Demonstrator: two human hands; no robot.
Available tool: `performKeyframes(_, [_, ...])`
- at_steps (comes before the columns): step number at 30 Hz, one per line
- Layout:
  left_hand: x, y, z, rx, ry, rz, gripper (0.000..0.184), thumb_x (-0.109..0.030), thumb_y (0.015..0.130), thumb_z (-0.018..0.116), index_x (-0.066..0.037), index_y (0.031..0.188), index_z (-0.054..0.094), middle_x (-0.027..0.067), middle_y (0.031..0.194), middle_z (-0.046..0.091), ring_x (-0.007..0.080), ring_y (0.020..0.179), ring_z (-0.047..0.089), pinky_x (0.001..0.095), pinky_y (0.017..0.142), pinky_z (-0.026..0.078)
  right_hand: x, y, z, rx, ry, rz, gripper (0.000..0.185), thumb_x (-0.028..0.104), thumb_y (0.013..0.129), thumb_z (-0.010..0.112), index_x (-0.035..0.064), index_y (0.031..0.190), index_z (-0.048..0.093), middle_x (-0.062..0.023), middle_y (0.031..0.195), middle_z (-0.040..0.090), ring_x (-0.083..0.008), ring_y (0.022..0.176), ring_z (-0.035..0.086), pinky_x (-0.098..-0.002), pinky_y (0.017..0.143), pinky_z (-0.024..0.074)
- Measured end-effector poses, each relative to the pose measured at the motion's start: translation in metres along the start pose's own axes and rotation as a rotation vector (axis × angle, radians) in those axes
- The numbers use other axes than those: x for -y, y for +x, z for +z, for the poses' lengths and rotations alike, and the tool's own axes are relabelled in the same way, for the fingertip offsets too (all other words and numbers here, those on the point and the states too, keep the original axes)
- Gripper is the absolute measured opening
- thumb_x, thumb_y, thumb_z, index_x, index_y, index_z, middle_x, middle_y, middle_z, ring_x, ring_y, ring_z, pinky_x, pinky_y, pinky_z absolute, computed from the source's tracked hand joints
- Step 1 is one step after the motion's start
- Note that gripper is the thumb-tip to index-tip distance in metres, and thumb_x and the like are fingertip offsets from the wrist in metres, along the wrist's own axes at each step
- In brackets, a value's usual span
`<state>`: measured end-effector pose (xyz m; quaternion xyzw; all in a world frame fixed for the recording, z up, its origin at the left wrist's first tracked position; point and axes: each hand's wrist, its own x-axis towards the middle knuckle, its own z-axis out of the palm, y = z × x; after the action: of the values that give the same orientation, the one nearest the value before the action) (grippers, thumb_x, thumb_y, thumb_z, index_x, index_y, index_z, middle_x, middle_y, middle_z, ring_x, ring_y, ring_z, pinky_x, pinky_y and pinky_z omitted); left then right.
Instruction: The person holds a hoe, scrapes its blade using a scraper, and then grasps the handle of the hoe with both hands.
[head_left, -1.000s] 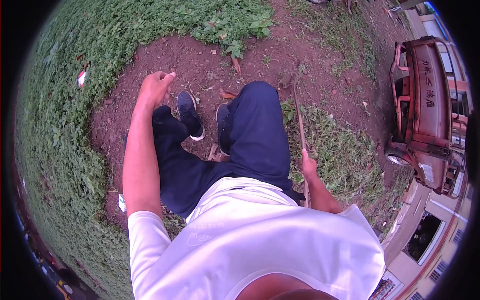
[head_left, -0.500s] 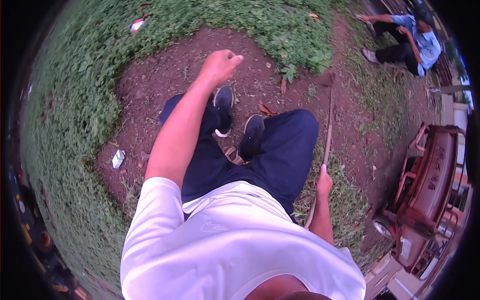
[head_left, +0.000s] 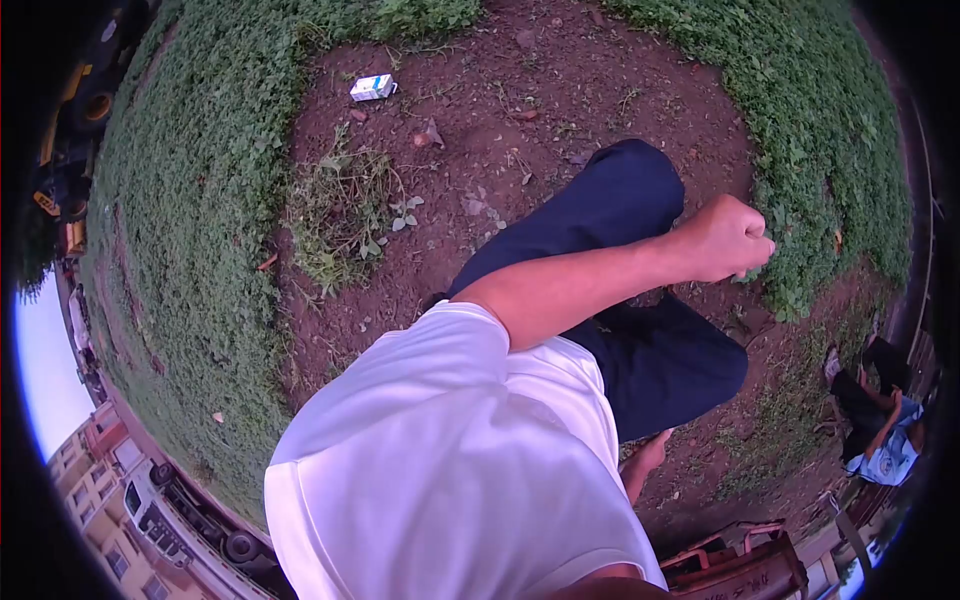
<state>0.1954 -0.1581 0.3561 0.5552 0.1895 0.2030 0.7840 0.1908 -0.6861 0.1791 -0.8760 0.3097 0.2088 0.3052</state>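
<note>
My left hand (head_left: 722, 240) is a closed fist held out over my bent legs, beside the green ground plants (head_left: 805, 200). Nothing shows between its fingers. Behind my thigh, my right hand (head_left: 652, 452) is partly hidden, with its fingers curled. Half a second ago that hand was around the long wooden handle of a hoe; now my leg covers most of where the handle would be. Bare brown soil (head_left: 560, 90) lies in front of me.
A small white-and-blue carton (head_left: 373, 88) and a heap of pulled weeds (head_left: 340, 215) lie on the soil. To the right sits a person in a light blue shirt (head_left: 888, 460). A rusty red cart (head_left: 740, 570) stands at lower right, and a white truck (head_left: 165, 515) at lower left.
My view has turned to the left, bringing the carton, weed heap and truck into sight. My left fist stays closed and appears farther right and lower; the hoe handle has gone behind my leg.
</note>
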Motion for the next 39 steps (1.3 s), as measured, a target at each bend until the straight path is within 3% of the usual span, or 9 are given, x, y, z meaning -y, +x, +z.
performKeyframes(7, [-0.039,-0.019,-0.147,-0.605,0.259,0.195,0.033,-0.029,0.098,0.067,-0.002,0.078,0.065,0.0025,0.070,0.067,0.0069,0.067,0.061,0.0264,0.062,0.048,0.087,0.018,-0.046,-0.205,-0.584,-0.482,0.080,0.067,0.098,0.048,-0.0095,0.096,0.074,-0.0305,0.088,0.071,-0.0447,0.079,0.064,-0.0537,0.075,0.0464])
performKeyframes(10, [0.008,-0.030,-0.273,-0.872,0.922,-0.143,0.059,-0.056,0.091,0.067,0.001,0.108,0.070,0.0180,0.103,0.073,0.0310,0.096,0.070,0.0423,0.088,0.052,0.135,0.027,-0.054,-0.183,-0.654,-0.519,0.078,0.068,0.097,0.051,-0.0070,0.097,0.074,-0.0307,0.085,0.070,-0.0476,0.081,0.067,-0.0553,0.076,0.0485])
performKeyframes(15, [0.090,-0.096,-0.404,-0.747,1.423,-0.915,0.086,-0.071,0.083,0.065,-0.001,0.132,0.065,0.0268,0.135,0.063,0.0403,0.128,0.059,0.0518,0.107,0.046,0.240,0.021,-0.050,-0.295,-0.819,-0.627,0.077,0.072,0.093,0.053,-0.0019,0.100,0.075,-0.0303,0.092,0.071,-0.0481,0.094,0.068,-0.0537,0.083,0.0511])
performKeyframes(19, [0.191,-0.140,-0.502,-0.546,1.420,-0.887,0.076,-0.063,0.086,0.066,0.007,0.115,0.071,0.0289,0.114,0.071,0.0420,0.108,0.070,0.0490,0.094,0.055,0.330,-0.023,-0.023,-0.213,-0.832,-0.682,0.075,0.073,0.091,0.053,0.0014,0.097,0.075,-0.0253,0.091,0.072,-0.0441,0.096,0.069,-0.0508,0.086,0.0516])
performKeyframes(23, [0.198,-0.141,-0.484,-0.729,0.459,-1.139,0.041,-0.037,0.098,0.060,-0.002,0.118,0.061,0.0129,0.095,0.074,0.0245,0.069,0.072,0.0401,0.055,0.055,0.368,-0.044,0.016,-0.200,-0.781,-0.731,0.073,0.072,0.091,0.054,0.0023,0.095,0.074,-0.0235,0.090,0.073,-0.0421,0.096,0.070,-0.0497,0.087,0.0514])
performKeyframes(25, [0.215,-0.146,-0.491,-0.822,0.197,-1.067,0.034,-0.031,0.100,0.056,-0.006,0.124,0.055,0.0097,0.093,0.073,0.0232,0.064,0.071,0.0375,0.052,0.054,0.373,-0.042,0.041,-0.213,-0.786,-0.800,0.071,0.072,0.090,0.056,0.0032,0.094,0.075,-0.0224,0.092,0.073,-0.0411,0.095,0.070,-0.0497,0.087,0.0516])
performKeyframes(29, [0.207,-0.146,-0.487,-0.882,0.042,-1.076,0.021,-0.029,0.099,0.055,-0.011,0.091,0.059,-0.0004,0.064,0.062,0.0124,0.053,0.062,0.0302,0.047,0.050,0.379,-0.045,0.052,-0.055,-0.706,-0.787,0.066,0.069,0.090,0.060,0.0048,0.097,0.077,-0.0211,0.095,0.074,-0.0387,0.099,0.070,-0.0478,0.090,0.0522])
performKeyframes(36, [0.180,-0.135,-0.452,-0.961,-0.040,-0.979,0.020,-0.026,0.096,0.046,-0.011,0.095,0.059,-0.0014,0.070,0.062,0.0142,0.056,0.062,0.0278,0.049,0.050,0.370,-0.035,0.043,0.036,-0.712,-0.735,0.067,0.070,0.087,0.064,0.0053,0.098,0.078,-0.0194,0.102,0.075,-0.0375,0.104,0.070,-0.0461,0.091,0.0538])
performKeyframes(39, [0.191,-0.121,-0.441,-1.049,-0.446,-0.761,0.026,-0.022,0.093,0.038,-0.012,0.077,0.054,0.0036,0.066,0.061,0.0157,0.057,0.061,0.0289,0.052,0.051,0.364,-0.030,0.040,0.064,-0.729,-0.702,0.065,0.068,0.086,0.067,0.0041,0.098,0.078,-0.0188,0.102,0.075,-0.0376,0.104,0.070,-0.0456,0.090,0.0546])
